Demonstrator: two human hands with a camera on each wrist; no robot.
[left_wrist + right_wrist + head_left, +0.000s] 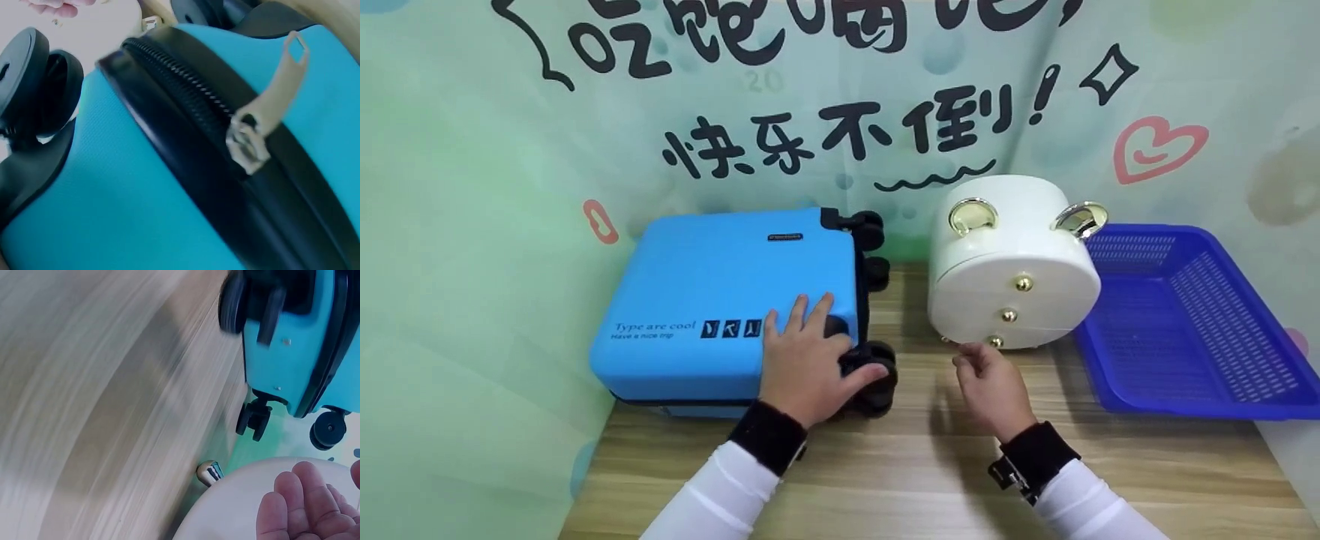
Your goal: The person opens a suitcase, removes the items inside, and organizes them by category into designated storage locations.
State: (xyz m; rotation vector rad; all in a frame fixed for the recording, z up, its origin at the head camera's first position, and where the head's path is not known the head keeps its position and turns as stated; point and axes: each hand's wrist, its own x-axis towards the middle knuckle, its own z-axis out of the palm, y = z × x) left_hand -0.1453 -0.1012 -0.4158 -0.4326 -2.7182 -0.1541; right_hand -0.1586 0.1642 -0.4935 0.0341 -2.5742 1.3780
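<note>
A small blue suitcase (712, 277) lies on its side on the table, its black wheels (877, 379) facing right. My left hand (806, 367) rests on its near right corner, fingers spread and thumb over a wheel. Up close in the left wrist view, a metal zipper pull (275, 101) sits on the suitcase's black zipper seam. To the right stands a white round-fronted case (997, 255) with gold ear-shaped trims and gold knobs. In front of its lower edge is my right hand (996, 390), its fingers loosely bent with nothing seen between them; whether they touch the case I cannot tell.
A blue plastic basket (1129, 405) with perforated sides stands right of the white case, close against it. Behind everything hangs a pale green printed backdrop (810, 180). Wood-grain tabletop (885, 480) shows in front and between the suitcase and the case.
</note>
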